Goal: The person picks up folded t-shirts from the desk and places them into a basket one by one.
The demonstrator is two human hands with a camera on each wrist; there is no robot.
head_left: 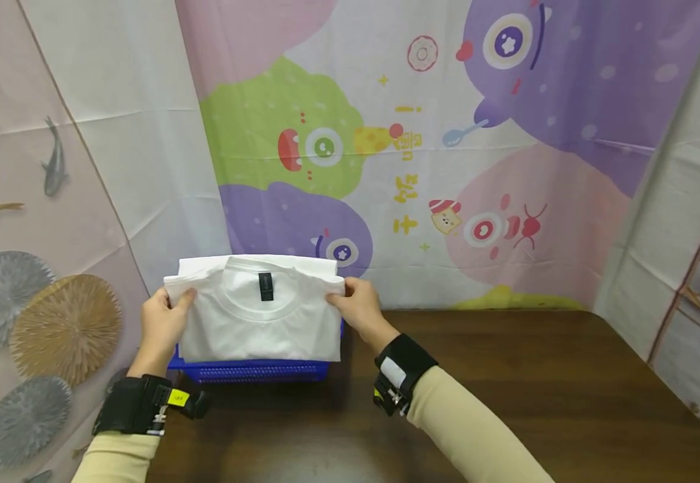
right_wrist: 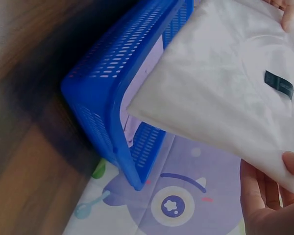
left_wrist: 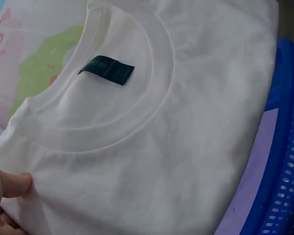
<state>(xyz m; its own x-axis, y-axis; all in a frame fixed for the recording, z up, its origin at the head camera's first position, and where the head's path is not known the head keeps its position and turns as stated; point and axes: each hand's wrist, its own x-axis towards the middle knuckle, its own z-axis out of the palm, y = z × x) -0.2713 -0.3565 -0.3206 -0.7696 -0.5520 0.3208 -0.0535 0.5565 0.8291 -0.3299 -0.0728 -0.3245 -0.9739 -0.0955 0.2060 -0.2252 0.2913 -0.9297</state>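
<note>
A folded white T-shirt (head_left: 259, 329) with a dark neck label (head_left: 266, 286) is held up by both hands, collar edge away from the person. My left hand (head_left: 163, 322) pinches its left upper corner, thumb on top. At the right upper corner my right hand (head_left: 362, 305) grips the cloth the same way, fingers underneath in the right wrist view. Beneath the shirt stands a blue perforated plastic basket (right_wrist: 100, 98), mostly hidden by it in the head view. Inside the basket a light purple piece (left_wrist: 250, 176) shows past the shirt's edge.
The basket stands on a dark brown wooden table (head_left: 477, 389), toward its left side. Behind the table hangs a curtain (head_left: 410, 268) with cartoon figures. Another patterned curtain (head_left: 42, 221) hangs close on the left. Each wrist wears a black strapped camera band (head_left: 407, 369).
</note>
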